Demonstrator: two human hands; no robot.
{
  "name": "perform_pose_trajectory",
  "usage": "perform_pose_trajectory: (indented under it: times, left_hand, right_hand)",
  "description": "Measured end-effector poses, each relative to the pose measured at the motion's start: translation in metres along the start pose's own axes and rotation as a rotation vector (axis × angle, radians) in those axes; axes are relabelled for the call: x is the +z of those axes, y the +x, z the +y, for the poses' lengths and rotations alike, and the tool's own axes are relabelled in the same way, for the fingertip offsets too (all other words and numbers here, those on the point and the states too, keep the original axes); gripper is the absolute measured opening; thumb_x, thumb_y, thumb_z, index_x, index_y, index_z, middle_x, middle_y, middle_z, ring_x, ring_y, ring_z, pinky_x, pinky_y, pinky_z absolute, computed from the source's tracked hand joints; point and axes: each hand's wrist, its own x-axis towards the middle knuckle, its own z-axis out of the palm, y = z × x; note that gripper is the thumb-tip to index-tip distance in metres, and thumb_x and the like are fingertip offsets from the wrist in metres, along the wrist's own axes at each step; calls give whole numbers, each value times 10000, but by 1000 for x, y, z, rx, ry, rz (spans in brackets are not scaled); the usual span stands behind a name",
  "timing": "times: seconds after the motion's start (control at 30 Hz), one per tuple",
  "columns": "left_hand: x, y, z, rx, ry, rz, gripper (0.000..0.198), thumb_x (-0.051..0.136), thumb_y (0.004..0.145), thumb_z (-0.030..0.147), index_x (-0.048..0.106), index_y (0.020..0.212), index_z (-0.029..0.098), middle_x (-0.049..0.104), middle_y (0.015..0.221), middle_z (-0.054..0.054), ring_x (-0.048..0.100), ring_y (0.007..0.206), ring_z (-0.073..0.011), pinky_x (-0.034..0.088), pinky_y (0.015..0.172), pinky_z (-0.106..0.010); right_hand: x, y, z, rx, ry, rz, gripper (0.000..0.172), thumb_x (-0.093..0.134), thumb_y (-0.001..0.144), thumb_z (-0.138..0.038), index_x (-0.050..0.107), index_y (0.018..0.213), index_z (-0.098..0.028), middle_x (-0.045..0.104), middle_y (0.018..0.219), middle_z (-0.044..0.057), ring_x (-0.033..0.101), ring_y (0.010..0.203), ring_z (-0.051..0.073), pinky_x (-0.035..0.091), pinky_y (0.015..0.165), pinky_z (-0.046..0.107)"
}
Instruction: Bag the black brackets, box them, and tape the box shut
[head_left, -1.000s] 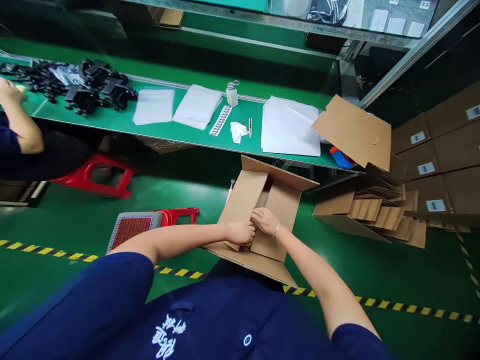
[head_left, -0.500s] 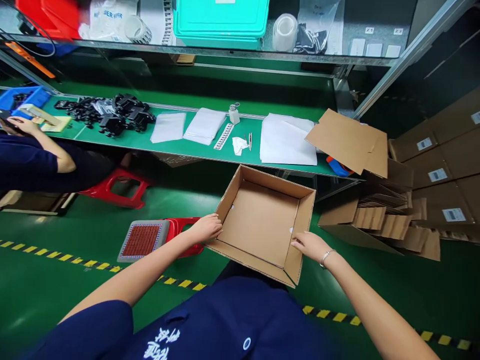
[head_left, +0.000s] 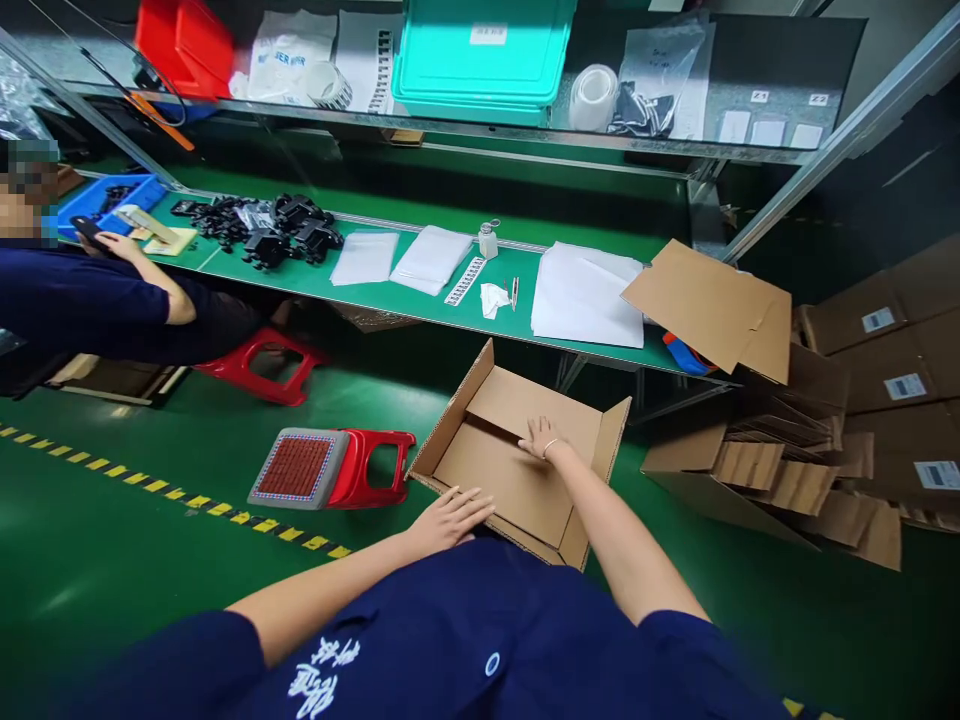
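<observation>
A shallow cardboard box [head_left: 495, 470] is in front of my body, open side up. Its left and right walls stand up, while the far panel [head_left: 551, 400] slants over the bottom. My right hand [head_left: 541, 440] reaches inside, open, its spread fingers at the inner edge of that panel. Along the near wall lies my left hand [head_left: 454, 515], open with the fingers stretched out over the rim. Neither hand grips anything. Part of the near wall is hidden by my left hand.
Beyond the box runs a green workbench [head_left: 420, 312] with paper sheets [head_left: 589, 295], a small bottle [head_left: 487, 240] and black parts [head_left: 262, 230]. A cardboard sheet [head_left: 720, 305] overhangs its right end. Red stools [head_left: 382, 465] and a seated co-worker [head_left: 82, 305] are left; a carton of folded cardboard [head_left: 686, 450] is right.
My right hand has left the right wall and moved left and forward into the box. My left hand slid right onto the near wall. The far wall has tipped inward.
</observation>
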Motion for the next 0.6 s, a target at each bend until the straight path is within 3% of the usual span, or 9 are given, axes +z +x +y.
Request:
perform_pose_trajectory:
  times: [0.07,0.17,0.27,0.33,0.43,0.5,0.6]
  left_hand:
    - [4,38,-5,-114,-24,-28,543,407,979,405,334,1507,301,415,1532,-28,343,1435,-237,176,1203,-413]
    - [9,108,-28,-261,-44,-70,605,392,972,380,252,1540,225,254,1602,-63,211,1487,-264,145,1209,-479]
    - [27,162,-42,-323,-73,-117,628,397,955,351,256,1536,163,267,1592,-117,249,1475,-265,209,1192,-481]
    - [40,180,-43,-353,-99,-135,629,403,940,331,274,1529,152,317,1570,-140,305,1453,-270,265,1168,-485]
    - [34,180,-53,-375,-143,-106,594,417,920,286,337,1504,209,449,1504,-111,421,1387,-257,310,1147,-481]
    - [7,161,-76,-396,-152,-44,574,395,926,246,342,1497,258,483,1483,-78,435,1377,-239,284,1166,-480]
    - [-46,123,-126,-513,-157,138,584,257,963,189,205,1544,221,376,1552,-95,293,1459,-237,190,1204,-504]
  right_hand:
    - [24,6,0,22,1,-51,693,505,922,-569,313,1498,-235,204,1610,104,197,1465,347,96,1173,616]
    - [36,22,4,47,10,-96,628,538,930,-499,359,1471,-235,239,1593,104,232,1447,351,145,1161,629]
    - [48,29,7,81,16,-122,570,565,932,-442,409,1437,-231,288,1568,103,295,1419,342,212,1147,623]
    - [65,24,6,113,8,-130,571,565,936,-419,392,1448,-237,270,1578,101,290,1423,344,233,1142,624]
    - [92,13,1,170,-27,-120,684,547,940,-404,230,1528,-260,99,1635,97,125,1482,364,162,1155,649]
    - [104,11,-4,195,-46,-118,769,530,935,-404,96,1556,-270,-30,1645,96,8,1500,358,96,1157,659]
    - [108,13,-15,191,-36,-112,847,531,910,-421,7,1554,-256,-99,1632,106,-44,1503,344,59,1153,656]
